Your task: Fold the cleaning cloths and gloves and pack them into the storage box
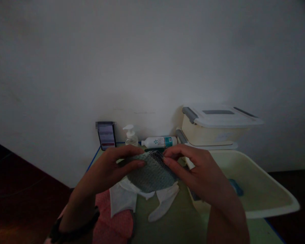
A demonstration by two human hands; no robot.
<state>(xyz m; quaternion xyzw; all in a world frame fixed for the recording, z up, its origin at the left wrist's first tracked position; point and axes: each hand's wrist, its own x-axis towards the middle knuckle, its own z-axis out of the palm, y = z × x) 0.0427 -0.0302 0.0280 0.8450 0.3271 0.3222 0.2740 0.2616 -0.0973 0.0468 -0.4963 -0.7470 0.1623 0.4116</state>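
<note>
My left hand [124, 159] pinches the left upper edge of a grey-green textured cloth [149, 174] between thumb and fingers. On the other side, my right hand [185, 162] pinches its dark-and-white checked edge [161, 159]. The cloth hangs spread between both hands above the table. Under and beyond it lie white fabric pieces; one [164, 205] has a sock-like shape. Nearer my left forearm are another white piece [123, 200] and a pink-red cloth [114, 223]. What kind of article the held cloth is, I cannot tell.
A phone [107, 135] leans on the wall beside a clear pump bottle [130, 137]. Behind my hands a white bottle [160, 141] lies sideways. At right are a lidded storage box [216, 134] and a cream basin [264, 179] containing a blue item [236, 187]. The table [173, 225] is green.
</note>
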